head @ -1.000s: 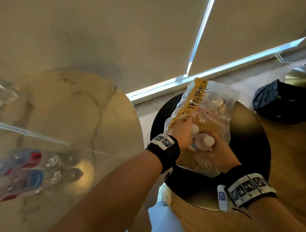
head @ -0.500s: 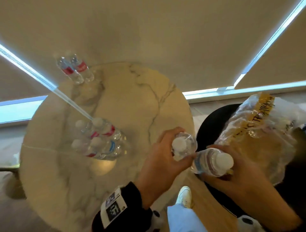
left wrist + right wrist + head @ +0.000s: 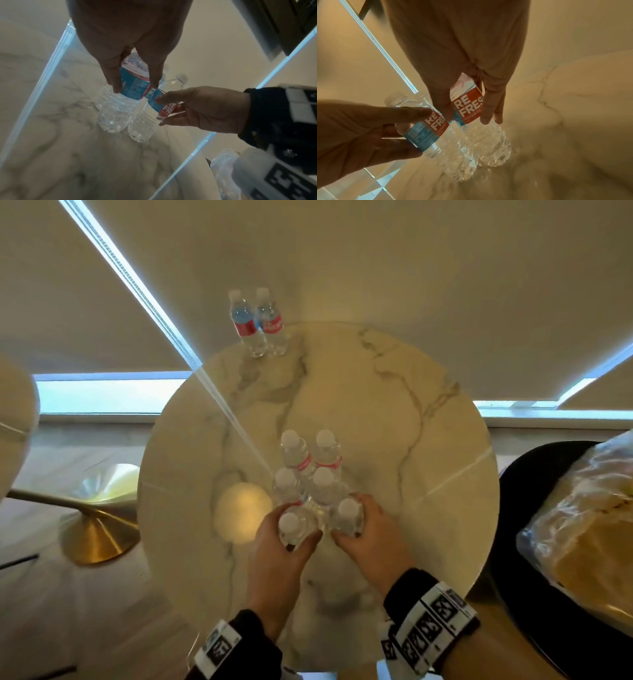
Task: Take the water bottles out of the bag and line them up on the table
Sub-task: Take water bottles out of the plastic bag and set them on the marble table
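Clear water bottles with white caps and red-and-blue labels stand on the round marble table (image 3: 394,508). My left hand (image 3: 275,542) grips one bottle (image 3: 291,525) from above, its fingers (image 3: 113,81) curled round the label. Beside it my right hand (image 3: 364,537) grips a second bottle (image 3: 347,515), fingers (image 3: 489,108) over its label (image 3: 467,106). Both are upright, side by side, with their bases at the tabletop just in front of a cluster of several bottles (image 3: 322,484). Two more bottles (image 3: 257,326) stand at the far edge. The clear plastic bag (image 3: 582,525) lies on a black stool at the right.
The black stool (image 3: 513,474) sits close to the table's right edge. A brass lamp base (image 3: 99,535) stands on the floor to the left. Drawn blinds (image 3: 376,268) hang behind the table. Bare marble lies left and right of the cluster.
Both hands lifted a bottle each out of the bag and carried them left to the table. They now hold them upright in front of the cluster.
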`<state>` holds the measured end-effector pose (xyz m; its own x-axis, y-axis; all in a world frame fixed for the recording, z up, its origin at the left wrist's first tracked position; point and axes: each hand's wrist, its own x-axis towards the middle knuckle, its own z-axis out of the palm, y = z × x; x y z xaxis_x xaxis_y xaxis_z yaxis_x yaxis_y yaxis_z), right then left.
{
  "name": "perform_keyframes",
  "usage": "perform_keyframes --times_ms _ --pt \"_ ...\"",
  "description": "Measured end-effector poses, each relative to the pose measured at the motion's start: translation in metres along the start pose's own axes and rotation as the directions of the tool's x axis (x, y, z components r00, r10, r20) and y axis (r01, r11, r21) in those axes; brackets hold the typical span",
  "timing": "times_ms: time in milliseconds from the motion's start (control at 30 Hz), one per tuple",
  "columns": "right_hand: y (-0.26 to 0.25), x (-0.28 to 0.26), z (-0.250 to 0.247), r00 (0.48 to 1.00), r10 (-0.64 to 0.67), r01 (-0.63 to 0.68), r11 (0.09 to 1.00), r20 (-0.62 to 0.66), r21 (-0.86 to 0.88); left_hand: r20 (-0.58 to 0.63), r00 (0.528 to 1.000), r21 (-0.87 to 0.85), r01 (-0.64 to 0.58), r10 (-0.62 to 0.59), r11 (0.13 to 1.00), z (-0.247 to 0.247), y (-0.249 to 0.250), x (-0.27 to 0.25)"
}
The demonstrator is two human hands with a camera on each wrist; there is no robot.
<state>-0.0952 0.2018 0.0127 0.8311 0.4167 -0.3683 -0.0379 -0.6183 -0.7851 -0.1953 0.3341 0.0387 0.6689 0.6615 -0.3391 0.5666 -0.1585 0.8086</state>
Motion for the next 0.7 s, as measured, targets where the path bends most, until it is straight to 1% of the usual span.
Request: perform_keyframes --times_ms 100,167,200,233,267,300,333,367,400,433,467,533,600,667,700 --pt "0.002 0.005 0.005 1.000 0.018 -0.018 1.000 -0.007 -0.015 0.051 0.999 -0.082 0.014 -0.009 0.997 0.001 0.000 0.008" --pt "0.006 0.003 0.003 0.999 0.021 -0.020 0.999 0.025 -0.050 0.104 0.994 -0.037 0.050 -0.046 0.998 0.001 -0.003 0.010" --pt "0.007 0.001 0.000 0.998 0.027 -0.023 0.997 0.053 -0.072 0.129 0.988 0.034 0.079 -0.083 0.996 -0.001 -0.005 0.010" --pt "0.007 -0.003 -0.005 0.996 0.043 -0.037 0.996 0.084 -0.079 0.154 0.979 0.144 0.112 -0.134 0.983 -0.003 -0.009 0.009" --pt "0.009 -0.008 -0.013 0.992 0.068 -0.061 0.996 0.106 -0.069 0.190 0.964 0.287 0.124 -0.184 0.950 -0.005 -0.011 0.009" --pt "0.011 -0.013 -0.019 0.990 0.081 -0.075 0.996 0.115 -0.051 0.228 0.945 0.426 0.120 -0.235 0.897 -0.009 -0.015 0.007" --pt "0.016 -0.020 -0.031 0.991 0.090 -0.087 0.996 0.098 -0.027 0.279 0.921 0.547 0.079 -0.271 0.833 -0.012 -0.016 0.005" --pt "0.022 -0.027 -0.045 0.995 0.089 -0.089 0.996 0.055 -0.001 0.328 0.902 0.627 0.014 -0.281 0.779 -0.011 -0.016 0.003" --pt "0.031 -0.035 -0.060 0.996 0.094 -0.094 0.995 -0.003 0.012 0.375 0.885 0.671 -0.054 -0.276 0.740 -0.010 -0.014 0.000" --pt "0.042 -0.042 -0.077 0.991 0.105 -0.104 0.994 -0.078 0.023 0.419 0.871 0.686 -0.119 -0.256 0.718 -0.005 -0.012 -0.004" --pt "0.054 -0.050 -0.095 0.976 0.146 -0.141 0.989 -0.164 0.042 0.466 0.853 0.679 -0.177 -0.233 0.713 0.004 -0.007 -0.008" --pt "0.083 -0.066 -0.135 0.917 0.230 -0.213 0.973 -0.327 0.088 0.560 0.813 0.619 -0.285 -0.157 0.732 0.032 0.010 -0.019" --pt "0.111 -0.076 -0.177 0.828 0.309 -0.288 0.950 -0.468 0.119 0.661 0.747 0.510 -0.379 -0.071 0.772 0.074 0.036 -0.032" --pt "0.150 -0.074 -0.220 0.729 0.433 -0.385 0.900 -0.530 0.206 0.729 0.684 0.401 -0.452 0.021 0.797 0.125 0.063 -0.045" --pt "0.173 -0.068 -0.240 0.660 0.511 -0.443 0.857 -0.551 0.263 0.744 0.665 0.353 -0.475 0.067 0.806 0.153 0.076 -0.049"
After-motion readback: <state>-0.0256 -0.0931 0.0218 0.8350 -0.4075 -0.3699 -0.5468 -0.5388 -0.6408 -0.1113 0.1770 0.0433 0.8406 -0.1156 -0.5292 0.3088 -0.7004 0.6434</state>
